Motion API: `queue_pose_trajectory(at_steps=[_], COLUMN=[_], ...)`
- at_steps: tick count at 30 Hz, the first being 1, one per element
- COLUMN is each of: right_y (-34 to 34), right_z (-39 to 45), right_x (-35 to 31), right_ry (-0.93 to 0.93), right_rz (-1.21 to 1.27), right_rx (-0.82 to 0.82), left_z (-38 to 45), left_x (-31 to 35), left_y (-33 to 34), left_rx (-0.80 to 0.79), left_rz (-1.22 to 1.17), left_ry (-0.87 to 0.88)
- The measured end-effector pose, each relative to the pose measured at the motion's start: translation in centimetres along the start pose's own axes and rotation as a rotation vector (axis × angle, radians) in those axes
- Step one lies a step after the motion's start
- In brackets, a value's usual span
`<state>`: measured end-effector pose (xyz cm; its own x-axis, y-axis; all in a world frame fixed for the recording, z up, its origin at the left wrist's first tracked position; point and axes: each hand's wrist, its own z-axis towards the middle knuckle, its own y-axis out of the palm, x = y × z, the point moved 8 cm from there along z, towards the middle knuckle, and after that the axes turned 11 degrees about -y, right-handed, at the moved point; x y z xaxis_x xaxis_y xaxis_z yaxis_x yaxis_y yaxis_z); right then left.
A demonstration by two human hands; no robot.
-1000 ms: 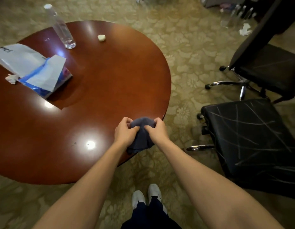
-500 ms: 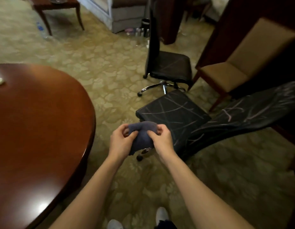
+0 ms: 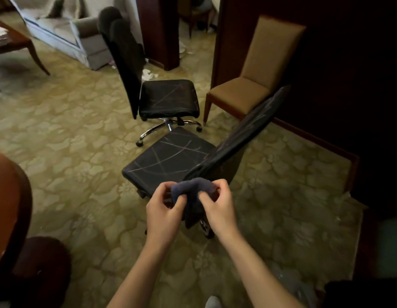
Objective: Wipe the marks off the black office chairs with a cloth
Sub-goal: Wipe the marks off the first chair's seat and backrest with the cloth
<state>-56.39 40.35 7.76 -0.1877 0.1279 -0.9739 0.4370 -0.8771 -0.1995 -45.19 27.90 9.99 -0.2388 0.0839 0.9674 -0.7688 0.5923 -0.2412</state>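
Centrally, a bunched dark-blue cloth (image 3: 193,190) is pinched by left hand (image 3: 164,210) and right hand (image 3: 217,207) fingers, above the chalk-marked black office chair (image 3: 170,158).

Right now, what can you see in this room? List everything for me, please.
black office chairs: two, black with pale marks; nearer one just ahead of the hands, farther one behind it
cloth: one, dark blue, held between both hands
tan chair: one, tan with wood legs, right of the office chairs
round table: one, reddish brown, left edge
side table: one, dark wood, far left
sofa: one, grey, at the back
carpet: patterned, beige
left hand: grips the cloth
right hand: grips the cloth
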Motion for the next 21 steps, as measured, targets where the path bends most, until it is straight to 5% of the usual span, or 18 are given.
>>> queue_pose_trajectory(at_steps=[4, 10, 21], right_y=[-5.3, -9.7, -9.9], right_z=[1.3, 4.2, 7.7], right_x=[1.7, 2.4, 1.8], right_ry=[0.000, -0.056, -0.260], right_rz=[0.011, 0.090, 0.114], right_rx=[0.074, 0.083, -0.149], left_z=[-1.5, -2.1, -1.2], left_x=[2.3, 4.1, 3.7], left_y=[4.2, 9.4, 11.1], left_rx=[0.135, 0.081, 0.228], left_rz=[0.179, 0.147, 0.120], left_ry=[0.092, 0.129, 0.214])
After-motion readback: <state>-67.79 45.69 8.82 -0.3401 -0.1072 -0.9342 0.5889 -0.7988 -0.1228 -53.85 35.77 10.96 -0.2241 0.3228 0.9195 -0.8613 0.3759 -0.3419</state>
